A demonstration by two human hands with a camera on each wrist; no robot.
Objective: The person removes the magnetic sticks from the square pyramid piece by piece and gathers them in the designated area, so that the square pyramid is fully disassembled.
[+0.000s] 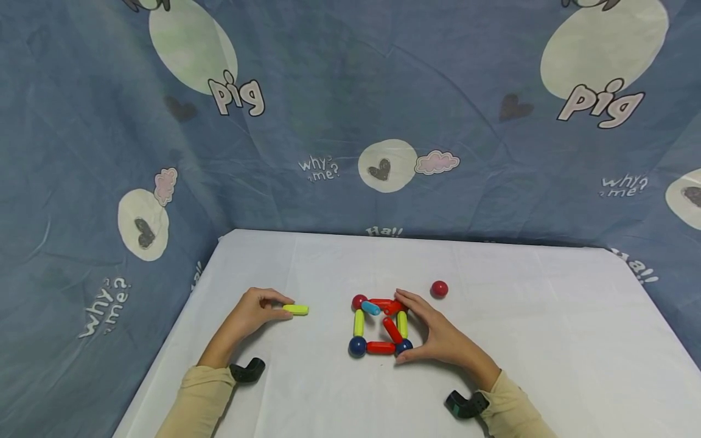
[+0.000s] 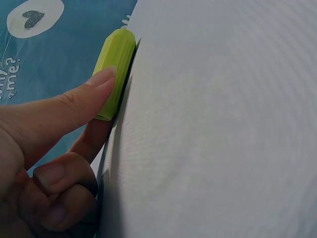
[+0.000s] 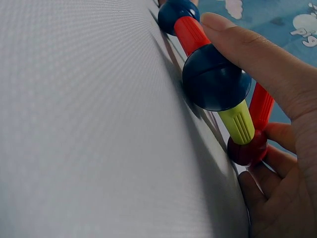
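A: What sits nearest the person?

B: Two beige sleeves, then the hands on the white table [image 1: 547,340]. The right hand [image 1: 438,337] curls round the right side of a square frame of sticks and balls [image 1: 380,325], thumb on the near blue ball [image 1: 404,347], fingertips on the far red corner.

A: And the frame itself?

B: It lies flat at mid-table: a red stick [image 1: 380,348] along the near edge between two blue balls, yellow-green sticks up the sides, a red stick crossing inside, a light blue stick [image 1: 370,308] at the far edge.

A: The left hand?

B: The left hand [image 1: 253,314] pinches one end of a loose yellow-green stick [image 1: 296,309], left of the frame and apart from it.

A: Beyond that?

B: A lone red ball [image 1: 439,289], then the blue printed cloth [image 1: 350,121] hanging behind.
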